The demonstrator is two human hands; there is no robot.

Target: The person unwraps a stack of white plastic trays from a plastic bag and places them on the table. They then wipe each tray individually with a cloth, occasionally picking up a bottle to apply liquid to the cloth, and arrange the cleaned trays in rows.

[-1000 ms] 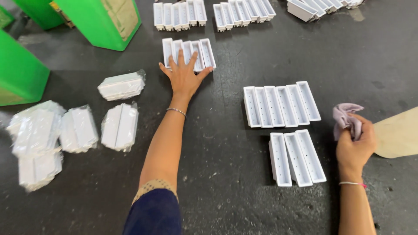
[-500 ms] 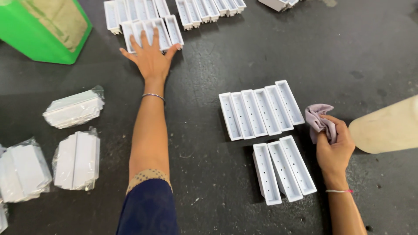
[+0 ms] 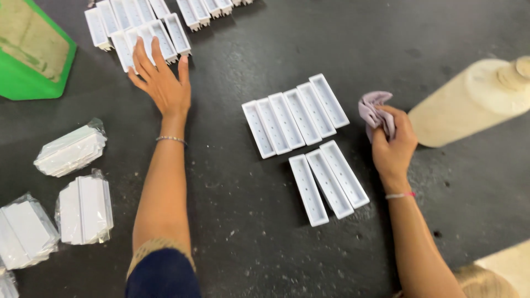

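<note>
My left hand (image 3: 162, 81) lies flat with fingers spread on the dark table, its fingertips on a row of white plastic trays (image 3: 148, 37) at the upper left. My right hand (image 3: 393, 144) is closed around a crumpled pale purple cloth (image 3: 374, 112). To the left of that hand a row of several long white trays (image 3: 295, 115) lies side by side. Below it sit three more white trays (image 3: 329, 181), close to my right wrist.
A green bin (image 3: 30, 55) stands at the far left. Bagged stacks of white parts (image 3: 72, 150) (image 3: 85, 208) (image 3: 25, 232) lie at the lower left. More white trays (image 3: 207, 8) line the top edge. A beige tapered object (image 3: 475, 102) lies at the right.
The view has shifted, so everything sits lower and further right in the frame. My left hand has stayed on the far tray row, and my right hand keeps hold of the cloth.
</note>
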